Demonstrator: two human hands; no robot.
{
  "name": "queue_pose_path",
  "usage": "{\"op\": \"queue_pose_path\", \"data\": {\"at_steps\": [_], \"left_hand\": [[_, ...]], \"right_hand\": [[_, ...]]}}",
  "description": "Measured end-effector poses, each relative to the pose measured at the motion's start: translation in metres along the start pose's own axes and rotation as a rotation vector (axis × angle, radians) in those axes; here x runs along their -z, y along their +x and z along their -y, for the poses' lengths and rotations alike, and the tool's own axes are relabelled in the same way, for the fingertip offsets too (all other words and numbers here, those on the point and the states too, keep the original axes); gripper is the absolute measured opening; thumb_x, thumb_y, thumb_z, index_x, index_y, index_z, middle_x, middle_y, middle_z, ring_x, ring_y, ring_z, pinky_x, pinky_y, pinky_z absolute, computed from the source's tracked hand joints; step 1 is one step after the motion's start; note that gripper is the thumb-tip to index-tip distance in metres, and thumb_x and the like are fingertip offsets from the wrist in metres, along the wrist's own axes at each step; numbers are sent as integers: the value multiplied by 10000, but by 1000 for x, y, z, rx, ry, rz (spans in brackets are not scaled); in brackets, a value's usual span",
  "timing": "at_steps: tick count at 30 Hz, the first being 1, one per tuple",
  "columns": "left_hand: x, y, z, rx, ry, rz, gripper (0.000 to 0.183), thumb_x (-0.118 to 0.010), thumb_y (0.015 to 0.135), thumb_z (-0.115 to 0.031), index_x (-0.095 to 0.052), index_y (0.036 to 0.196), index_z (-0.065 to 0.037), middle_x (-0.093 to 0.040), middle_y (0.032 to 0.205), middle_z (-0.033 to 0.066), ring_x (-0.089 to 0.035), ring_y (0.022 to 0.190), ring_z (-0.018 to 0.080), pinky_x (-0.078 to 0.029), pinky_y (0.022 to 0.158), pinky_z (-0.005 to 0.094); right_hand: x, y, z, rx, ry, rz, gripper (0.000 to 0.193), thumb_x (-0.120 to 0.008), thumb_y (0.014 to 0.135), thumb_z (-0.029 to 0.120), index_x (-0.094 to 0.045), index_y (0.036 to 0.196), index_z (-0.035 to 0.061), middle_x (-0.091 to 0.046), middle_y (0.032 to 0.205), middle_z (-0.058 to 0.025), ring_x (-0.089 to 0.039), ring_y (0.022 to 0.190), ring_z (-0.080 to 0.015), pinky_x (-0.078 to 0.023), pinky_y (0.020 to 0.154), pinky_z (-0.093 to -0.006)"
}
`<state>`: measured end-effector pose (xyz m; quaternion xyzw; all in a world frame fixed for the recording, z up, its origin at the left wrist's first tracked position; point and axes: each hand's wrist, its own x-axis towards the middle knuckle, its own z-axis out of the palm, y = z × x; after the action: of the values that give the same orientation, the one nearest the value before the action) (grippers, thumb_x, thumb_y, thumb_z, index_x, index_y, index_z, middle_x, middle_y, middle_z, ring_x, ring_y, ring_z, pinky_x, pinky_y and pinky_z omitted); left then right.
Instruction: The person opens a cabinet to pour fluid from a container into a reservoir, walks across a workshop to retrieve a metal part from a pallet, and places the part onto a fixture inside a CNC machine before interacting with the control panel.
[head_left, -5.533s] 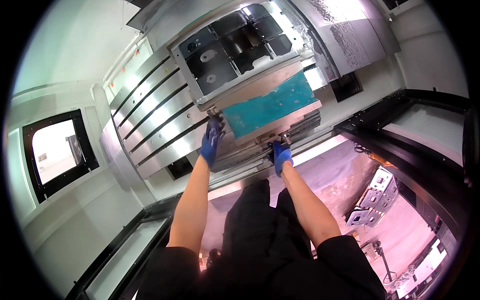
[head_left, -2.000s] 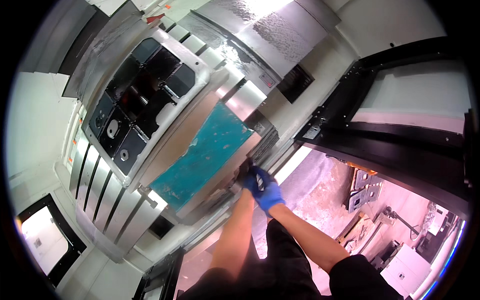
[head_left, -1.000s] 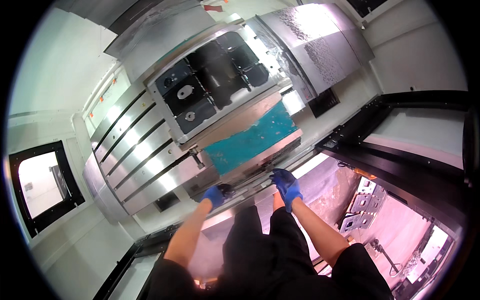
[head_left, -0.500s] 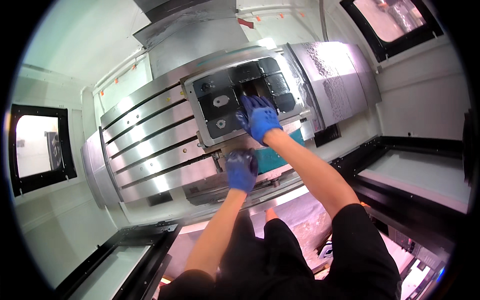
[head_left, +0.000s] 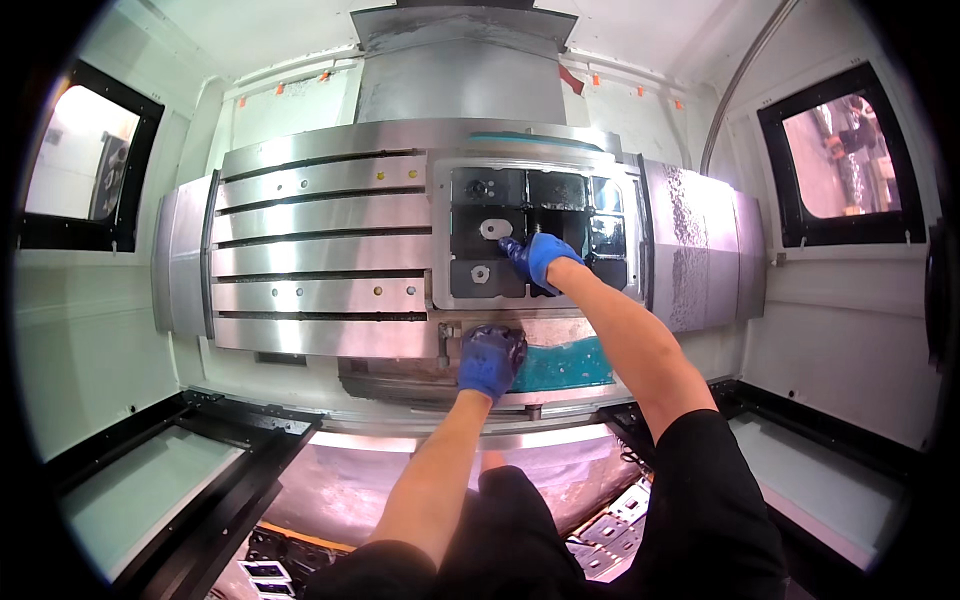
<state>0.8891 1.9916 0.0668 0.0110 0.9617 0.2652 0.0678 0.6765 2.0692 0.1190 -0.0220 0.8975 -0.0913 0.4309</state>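
A rectangular metal workpiece [head_left: 442, 240] with dark, wet pockets lies on the right half of a slotted machine table [head_left: 320, 246]. Over its middle is my right hand [head_left: 548, 262], in a blue glove with a dark palm side. One finger stretches left beside an oval raised boss [head_left: 495, 229]; the others bend down at the pocket, and I see nothing held. In a matching glove, my left hand [head_left: 488, 364] is at the front edge of the table, below the workpiece. Its fingers are curled, and whatever may be inside them is hidden.
Teal fluid [head_left: 563, 366] pools along the ledge right of my left hand. A bolt-like fitting [head_left: 444, 345] sits just left of it. White enclosure walls carry a left window [head_left: 85, 150] and a right window [head_left: 845, 160]. Black door frames [head_left: 215, 430] flank the front opening.
My head view has turned, so the table now appears level. My right hand has gone from spread fingers over the workpiece to one extended finger near the oval boss. My left hand stays low in front.
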Motion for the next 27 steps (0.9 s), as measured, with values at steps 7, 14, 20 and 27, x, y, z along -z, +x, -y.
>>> {"op": "queue_pose_path", "data": {"at_steps": [7,14,20,27], "left_hand": [[-4,1,2,55,14,47,269,-534,910,-358,-730,912,-174,-700,902,122,-653,880,319,-473,805,494],[-18,-2,1,22,213,112,294,-473,978,-405,-695,1030,-219,-690,956,128,-661,884,323,-480,804,496],[-13,-3,2,-21,109,-56,284,-513,960,-353,-686,1058,-150,-678,992,162,-635,944,359,-474,839,510],[-26,-1,8,-80,88,-145,195,-573,908,-252,-706,996,-141,-697,931,143,-663,929,316,-487,840,469]], "right_hand": [[17,-19,7,46,-67,-62,828,-460,898,744,-703,1148,-7,-679,1165,-261,-645,1129,-404,-512,962,-447],[54,-20,-13,135,-85,-249,748,-513,897,685,-723,982,-28,-670,947,-317,-648,985,-477,-527,822,-473],[57,-144,-47,133,219,-126,672,-483,963,631,-717,948,1,-671,779,-188,-640,714,-290,-510,728,-424],[-84,-296,-145,-142,538,-127,456,-492,1022,506,-693,1236,157,-718,1091,-157,-650,912,-282,-479,874,-382]]}}
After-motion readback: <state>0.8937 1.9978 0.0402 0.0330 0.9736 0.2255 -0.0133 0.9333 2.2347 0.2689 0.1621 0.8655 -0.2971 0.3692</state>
